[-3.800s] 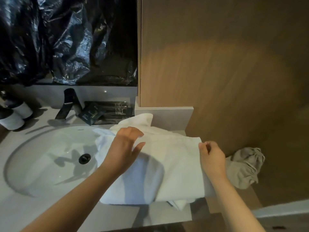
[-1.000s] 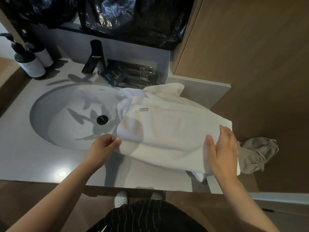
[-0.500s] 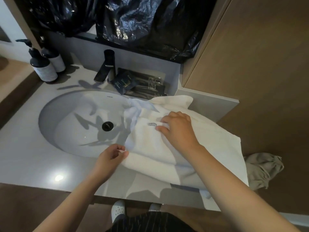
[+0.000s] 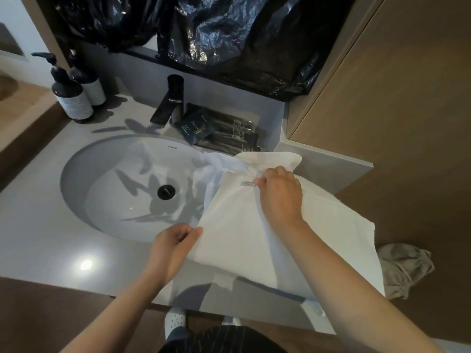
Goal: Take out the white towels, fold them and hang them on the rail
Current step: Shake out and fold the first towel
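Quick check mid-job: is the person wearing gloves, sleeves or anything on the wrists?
No gloves: the left hand and right hand are bare. Both forearms are uncovered to the frame edge, no sleeves. No watch, bracelet or ring shows.

towel [image 4: 254, 238] spread on the counter [image 4: 38, 238], right of the sink [image 4: 89, 174], far-left corner hanging into it. left hand [image 4: 173, 250] at the towel's near-left edge, right hand [image 4: 280, 197] on its far part beside the label [image 4: 247, 183]. tap [image 4: 169, 103] behind the sink, packets [image 4: 204, 126] just right of the tap, two bottles [image 4: 72, 98] at far left. bag [image 4: 229, 34] above the back ledge. cloth [image 4: 405, 271] right of the towel, off the counter.
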A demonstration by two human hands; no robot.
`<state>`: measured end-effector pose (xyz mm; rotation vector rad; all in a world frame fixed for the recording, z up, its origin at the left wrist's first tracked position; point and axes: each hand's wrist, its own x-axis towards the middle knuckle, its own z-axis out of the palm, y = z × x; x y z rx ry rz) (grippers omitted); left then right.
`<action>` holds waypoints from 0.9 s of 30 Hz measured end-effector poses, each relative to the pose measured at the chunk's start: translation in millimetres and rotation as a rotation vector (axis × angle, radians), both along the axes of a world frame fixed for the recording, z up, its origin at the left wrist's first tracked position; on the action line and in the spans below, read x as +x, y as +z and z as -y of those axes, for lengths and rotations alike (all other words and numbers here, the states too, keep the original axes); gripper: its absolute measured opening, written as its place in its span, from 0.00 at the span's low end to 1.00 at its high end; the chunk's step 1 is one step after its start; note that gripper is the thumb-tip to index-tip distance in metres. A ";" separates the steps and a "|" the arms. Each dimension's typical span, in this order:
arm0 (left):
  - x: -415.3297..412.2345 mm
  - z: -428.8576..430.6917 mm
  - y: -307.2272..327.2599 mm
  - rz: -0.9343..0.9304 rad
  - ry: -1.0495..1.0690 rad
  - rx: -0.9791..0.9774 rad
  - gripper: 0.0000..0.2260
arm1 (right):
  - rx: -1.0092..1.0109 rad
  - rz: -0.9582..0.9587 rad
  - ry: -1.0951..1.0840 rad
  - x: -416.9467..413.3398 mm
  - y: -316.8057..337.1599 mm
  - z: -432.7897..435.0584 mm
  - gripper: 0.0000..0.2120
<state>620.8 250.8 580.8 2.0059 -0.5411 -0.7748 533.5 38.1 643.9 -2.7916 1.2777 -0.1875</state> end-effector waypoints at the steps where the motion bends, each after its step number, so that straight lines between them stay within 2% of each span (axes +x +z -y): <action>1: 0.4 0.7 -0.3 0.003 0.002 0.004 0.19 | 0.004 0.004 0.011 0.1 0.1 0.8 0.12; 4: 1.1 2.8 -2.0 0.035 -0.017 0.068 0.18 | 0.008 -0.006 0.076 0.2 1.8 1.5 0.12; 8: 1.1 4.7 -5.8 -0.007 -0.008 0.084 0.21 | -0.008 -0.050 0.234 -7.0 0.7 -0.7 0.18; 11: 0.7 5.5 -7.9 -0.238 -0.003 0.059 0.15 | 0.042 -0.093 0.301 -10.0 2.7 0.3 0.19; 13: 1.5 6.1 -9.2 -0.420 0.040 0.029 0.19 | 0.043 -0.105 0.320 -10.4 6.3 0.8 0.20; 16: -0.3 5.9 -5.7 -0.593 0.060 -0.037 0.19 | 0.067 -0.100 0.377 -13.8 17.5 -1.7 0.17; 18: 0.7 6.4 -2.0 -0.670 0.090 -0.061 0.23 | 0.179 -0.048 0.446 -20.9 26.5 -5.3 0.16; 20: 3.8 5.0 -1.1 -0.737 0.110 -0.093 0.28 | 0.305 -0.028 0.507 -28.4 33.2 -11.2 0.19; 22: 5.9 1.5 0.8 -0.762 0.068 -0.124 0.32 | 0.302 -0.085 0.541 -29.9 28.6 -14.6 0.20; 24: 4.4 0.1 2.2 -0.727 0.005 -0.117 0.34 | 0.172 -0.142 0.513 -23.6 15.2 -12.5 0.19; 27: -3.3 -1.6 4.6 -0.574 -0.035 -0.025 0.29 | 0.021 -0.236 0.446 -9.7 -3.3 -8.4 0.19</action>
